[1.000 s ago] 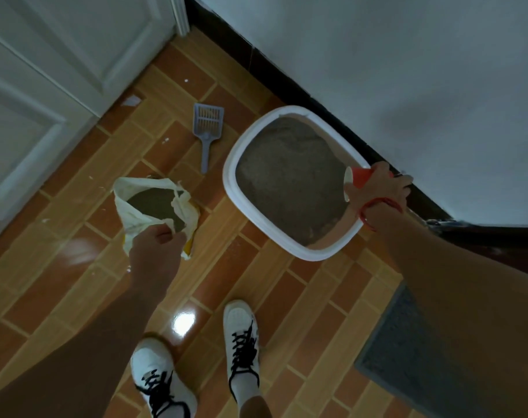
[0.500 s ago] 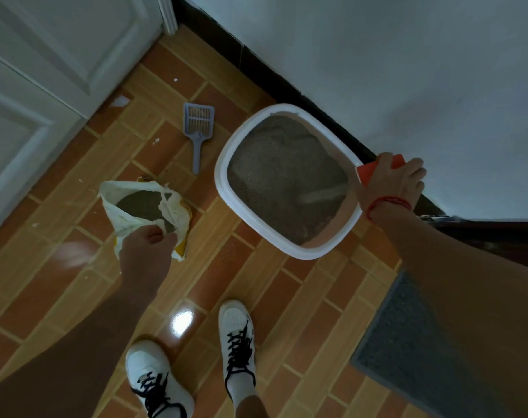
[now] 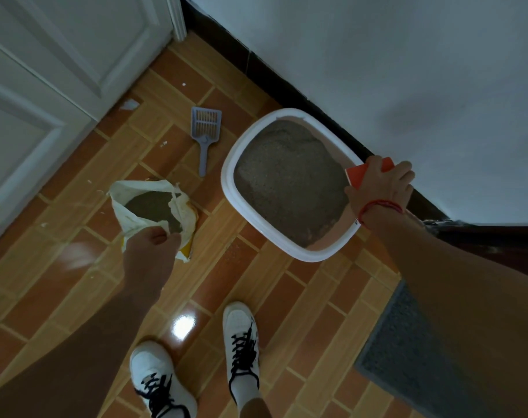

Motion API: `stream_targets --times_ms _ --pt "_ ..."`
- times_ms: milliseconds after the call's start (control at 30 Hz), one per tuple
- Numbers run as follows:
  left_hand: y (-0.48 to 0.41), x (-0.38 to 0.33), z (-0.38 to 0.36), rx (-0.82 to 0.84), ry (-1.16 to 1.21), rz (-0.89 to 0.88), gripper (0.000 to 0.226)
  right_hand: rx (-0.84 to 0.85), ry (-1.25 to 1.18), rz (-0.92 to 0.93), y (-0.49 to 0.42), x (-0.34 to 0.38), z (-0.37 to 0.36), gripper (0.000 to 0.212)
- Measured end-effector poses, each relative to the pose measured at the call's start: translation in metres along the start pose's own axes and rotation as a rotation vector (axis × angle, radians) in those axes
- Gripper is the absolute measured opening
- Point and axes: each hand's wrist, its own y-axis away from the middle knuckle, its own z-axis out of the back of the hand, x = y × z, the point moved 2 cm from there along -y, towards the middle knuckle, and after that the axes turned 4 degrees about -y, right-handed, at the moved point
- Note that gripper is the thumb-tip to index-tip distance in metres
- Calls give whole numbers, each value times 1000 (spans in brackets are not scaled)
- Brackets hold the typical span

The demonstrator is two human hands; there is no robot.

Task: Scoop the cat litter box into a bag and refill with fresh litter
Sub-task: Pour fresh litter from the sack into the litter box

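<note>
The tiled floor takes up most of what I see, with a grey mat at my right. The box sits on the tiles tight against the foot of the wall, so it cannot slide away as I work over it. Litter lies across most of its bottom, heaped toward the far corner and thin along the near right side, so I judge the refill is under way and not yet levelled. The bag stands open on the floor to the left, well apart from the box. My left hand pinches its near edge with curled fingers, which holds the mouth up so nothing spills. My right hand is wrapped round a red cup over the box's right rim, mouth turned toward the litter. I cannot tell if anything is left in it. The scoop lies flat and untouched beyond the bag, just beside the box.
</note>
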Motion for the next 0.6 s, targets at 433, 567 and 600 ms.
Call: stream_targets --times_ms 433,567,600 --pt "-6 12 48 -40 67 58 6 244 -590 166 62 121 31 64" --pt "-11 19 70 -62 81 65 14 230 -775 348 92 170 55 58" --pt "-11 20 76 -69 86 69 16 233 -820 385 100 181 60 57"
